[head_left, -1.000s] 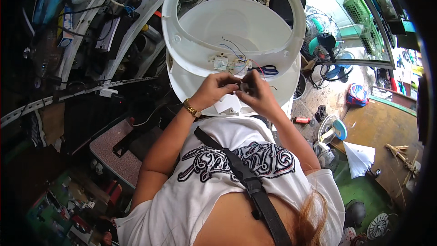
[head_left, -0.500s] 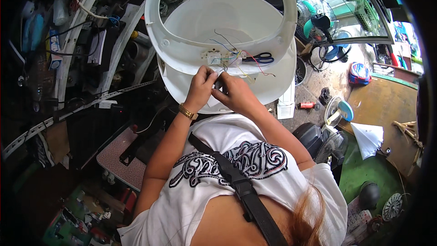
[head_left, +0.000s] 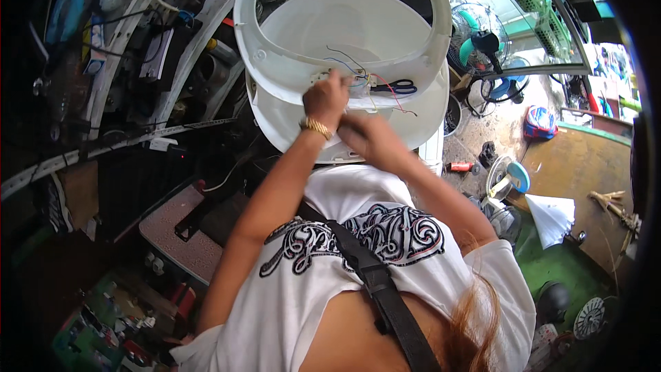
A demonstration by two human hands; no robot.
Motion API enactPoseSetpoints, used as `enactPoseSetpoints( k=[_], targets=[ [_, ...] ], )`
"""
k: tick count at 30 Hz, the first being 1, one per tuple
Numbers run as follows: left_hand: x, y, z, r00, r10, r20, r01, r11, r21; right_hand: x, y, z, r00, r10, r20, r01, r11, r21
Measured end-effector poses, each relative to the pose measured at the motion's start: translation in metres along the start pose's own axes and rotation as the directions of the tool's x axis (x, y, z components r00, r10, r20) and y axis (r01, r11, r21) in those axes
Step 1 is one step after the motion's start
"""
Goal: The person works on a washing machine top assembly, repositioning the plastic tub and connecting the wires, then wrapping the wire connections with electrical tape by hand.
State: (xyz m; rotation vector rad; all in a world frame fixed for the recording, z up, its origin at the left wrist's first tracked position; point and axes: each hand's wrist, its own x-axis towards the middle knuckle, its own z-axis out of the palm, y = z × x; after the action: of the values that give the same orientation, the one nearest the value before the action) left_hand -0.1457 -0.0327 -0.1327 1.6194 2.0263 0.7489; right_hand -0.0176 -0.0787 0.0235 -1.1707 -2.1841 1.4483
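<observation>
A large white plastic housing (head_left: 270,103) with a wide ring-shaped rim stands in front of me. On its near ledge lies a bundle of thin coloured wires (head_left: 358,77), beside small pale electrical parts. My left hand (head_left: 326,102), with a gold-coloured bracelet on the wrist, is raised over the ledge at the left side of the wires. Motion smears its fingers, so I cannot see what they hold. My right hand (head_left: 372,139) is lower and nearer to me, at the housing's front edge; its fingers are curled but blurred. Dark-handled scissors (head_left: 401,87) lie right of the wires.
Cluttered metal shelving (head_left: 117,62) runs along the left. A pink speckled board (head_left: 180,231) lies lower left. Standing fans (head_left: 482,41) and a glass-fronted case are at the far right. A brown tabletop (head_left: 575,172) holds a white fan-shaped piece (head_left: 552,219).
My left hand has moved away from my right, up and to the right toward the wires. My right hand has shifted slightly nearer to me and to the right. The view has moved slightly.
</observation>
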Motion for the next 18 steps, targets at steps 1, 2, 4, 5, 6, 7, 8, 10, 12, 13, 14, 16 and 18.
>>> enactPoseSetpoints(
  k=[1, 2, 4, 5, 6, 7, 8, 10, 12, 13, 14, 16, 18],
  targets=[
    [0.008, -0.004, -0.004, 1.000, -0.012, -0.006, 0.012, 0.996, 0.090, -0.006, -0.016, -0.002, 0.971, -0.232, 0.051, 0.223, 0.963, 0.152],
    [0.013, -0.011, -0.012, 0.996, -0.075, 0.053, 0.073, 0.996, 0.049, -0.003, -0.014, -0.005, 0.968, -0.247, 0.036, 0.240, 0.961, 0.140],
    [0.006, -0.003, -0.017, 0.997, 0.064, 0.051, -0.048, 0.965, -0.256, 0.019, 0.005, -0.020, 0.967, -0.205, -0.150, 0.238, 0.939, 0.248],
    [-0.001, 0.010, -0.021, 0.982, 0.189, 0.010, -0.154, 0.830, -0.536, 0.035, 0.028, -0.036, 0.943, -0.131, -0.305, 0.241, 0.902, 0.358],
    [-0.001, 0.026, -0.029, 0.971, 0.130, 0.198, -0.014, 0.866, -0.500, 0.047, 0.077, -0.043, 0.957, -0.075, -0.281, 0.180, 0.912, 0.369],
    [-0.006, 0.019, -0.015, 0.965, 0.258, -0.040, -0.240, 0.814, -0.529, 0.056, 0.111, -0.043, 0.968, -0.028, -0.250, 0.125, 0.917, 0.380],
    [-0.003, 0.015, -0.013, 0.970, 0.239, -0.044, -0.222, 0.800, -0.558, 0.061, 0.115, -0.047, 0.992, 0.079, -0.099, -0.033, 0.915, 0.402],
    [-0.010, 0.017, -0.017, 0.976, 0.215, -0.038, -0.196, 0.787, -0.585, 0.069, 0.124, -0.035, 0.999, 0.052, -0.009, -0.046, 0.934, 0.354],
    [-0.012, 0.020, -0.025, 0.976, 0.219, 0.021, -0.151, 0.735, -0.661, 0.067, 0.126, -0.033, 0.996, 0.058, 0.065, -0.075, 0.948, 0.308],
    [-0.012, 0.017, -0.025, 0.976, 0.216, 0.018, -0.152, 0.739, -0.656, 0.067, 0.123, -0.035, 0.969, 0.095, 0.227, -0.163, 0.940, 0.301],
    [-0.012, 0.014, -0.025, 0.973, 0.232, 0.000, -0.182, 0.765, -0.618, 0.067, 0.120, -0.037, 0.915, 0.130, 0.382, -0.248, 0.928, 0.278],
    [-0.012, 0.013, -0.025, 0.972, 0.234, -0.003, -0.193, 0.793, -0.579, 0.064, 0.111, -0.032, 0.924, 0.133, 0.360, -0.264, 0.901, 0.345],
    [-0.012, 0.013, -0.032, 0.967, 0.246, 0.072, -0.154, 0.782, -0.603, 0.063, 0.112, -0.031, 0.931, 0.145, 0.334, -0.282, 0.869, 0.408]
  ],
)
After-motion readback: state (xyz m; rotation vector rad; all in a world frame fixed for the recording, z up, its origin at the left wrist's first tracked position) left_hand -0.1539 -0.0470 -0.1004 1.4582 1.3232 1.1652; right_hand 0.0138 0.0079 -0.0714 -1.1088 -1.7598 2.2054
